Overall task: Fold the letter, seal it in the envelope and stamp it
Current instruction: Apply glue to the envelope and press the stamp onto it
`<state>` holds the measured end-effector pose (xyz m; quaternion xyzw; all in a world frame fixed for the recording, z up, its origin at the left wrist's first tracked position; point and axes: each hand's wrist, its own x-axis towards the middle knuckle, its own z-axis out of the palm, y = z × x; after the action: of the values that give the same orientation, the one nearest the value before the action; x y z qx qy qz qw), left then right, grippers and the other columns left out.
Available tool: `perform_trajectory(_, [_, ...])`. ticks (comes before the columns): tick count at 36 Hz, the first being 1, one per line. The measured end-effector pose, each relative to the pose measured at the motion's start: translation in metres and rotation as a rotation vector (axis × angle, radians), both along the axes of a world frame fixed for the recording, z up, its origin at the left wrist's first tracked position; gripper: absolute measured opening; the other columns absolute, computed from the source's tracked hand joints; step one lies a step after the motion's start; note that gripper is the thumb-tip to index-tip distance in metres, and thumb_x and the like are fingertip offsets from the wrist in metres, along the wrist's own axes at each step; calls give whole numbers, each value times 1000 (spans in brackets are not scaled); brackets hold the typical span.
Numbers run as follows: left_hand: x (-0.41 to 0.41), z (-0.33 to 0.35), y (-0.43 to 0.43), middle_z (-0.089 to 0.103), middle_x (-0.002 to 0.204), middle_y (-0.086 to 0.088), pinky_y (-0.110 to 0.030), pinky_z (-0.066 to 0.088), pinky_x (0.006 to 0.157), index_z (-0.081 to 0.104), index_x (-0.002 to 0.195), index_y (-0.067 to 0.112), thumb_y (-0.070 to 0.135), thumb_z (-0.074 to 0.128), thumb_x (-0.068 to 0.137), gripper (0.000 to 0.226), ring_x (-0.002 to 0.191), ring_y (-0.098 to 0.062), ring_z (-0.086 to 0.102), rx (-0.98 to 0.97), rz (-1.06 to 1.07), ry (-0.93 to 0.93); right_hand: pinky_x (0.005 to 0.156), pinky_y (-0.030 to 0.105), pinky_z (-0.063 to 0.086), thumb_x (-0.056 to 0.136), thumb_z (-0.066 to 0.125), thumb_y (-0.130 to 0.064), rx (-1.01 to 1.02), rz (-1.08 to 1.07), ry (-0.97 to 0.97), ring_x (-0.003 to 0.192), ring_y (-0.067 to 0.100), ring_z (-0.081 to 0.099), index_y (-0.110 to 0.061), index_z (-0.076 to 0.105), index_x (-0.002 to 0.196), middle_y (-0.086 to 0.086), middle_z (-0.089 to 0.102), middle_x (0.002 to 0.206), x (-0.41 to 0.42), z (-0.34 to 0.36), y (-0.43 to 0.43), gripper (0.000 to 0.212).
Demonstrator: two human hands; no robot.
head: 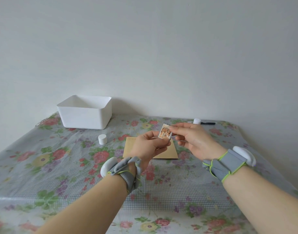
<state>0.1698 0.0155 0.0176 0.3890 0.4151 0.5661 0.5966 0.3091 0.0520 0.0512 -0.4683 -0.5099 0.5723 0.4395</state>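
Over the floral-clothed bench [77,174], the left grip [148,146] and right grip [195,141] both pinch a stamp [165,133] by its edges, holding it in the air. Below them a brown envelope [171,152] lies flat on the bench. Farther off are a white cap [102,139], a white box [85,115] and, at right, a pen [207,123]

bin [85,115] left, envelope [163,153] centre — pen [207,123] right

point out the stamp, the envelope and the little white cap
stamp [165,132]: head view, middle of its printed face
envelope [168,153]: head view, uncovered lower right part
white cap [102,140]: head view, its front side
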Motion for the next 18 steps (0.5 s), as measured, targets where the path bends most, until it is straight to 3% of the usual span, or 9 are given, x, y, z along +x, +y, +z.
perform_trajectory(8, [-12, 0, 6, 68, 78, -7, -29, 56, 80, 63, 79, 11, -11, 65, 78, 21, 77, -20, 64, 55, 61, 226, 45, 16, 43, 79, 72, -9, 11, 6, 0, 54, 8, 49, -9, 67, 84, 3, 64, 75, 3, 0, 3, 7])
perform_trajectory(11, [-23, -3, 13, 71, 85, 0, -33, 54, 85, 67, 82, 17, -2, 65, 79, 19, 85, -18, 66, 166, 168, 617, 44, 15, 44, 80, 71, -8, 14, 3, -5, 55, 8, 48, -7, 67, 86, 3, 63, 75, 4, 0, 5, 7])
perform_trajectory(15, [-32, -8, 15, 60, 118, 8, -27, 44, 95, 64, 111, 26, 25, 63, 86, 25, 111, -11, 56, 316, 91, 1235, 44, 15, 44, 80, 71, -7, 14, -2, -15, 55, 8, 48, -8, 67, 85, 3, 64, 75, 4, -1, 8, 7])
perform_trajectory(18, [-38, -12, 14, 46, 139, 9, -29, 31, 104, 57, 125, 29, 35, 62, 87, 39, 126, -14, 43, 328, -21, 1439, 45, 15, 44, 79, 72, -7, 20, -11, -28, 55, 8, 48, -9, 67, 85, 2, 64, 74, 4, -3, 10, 7])
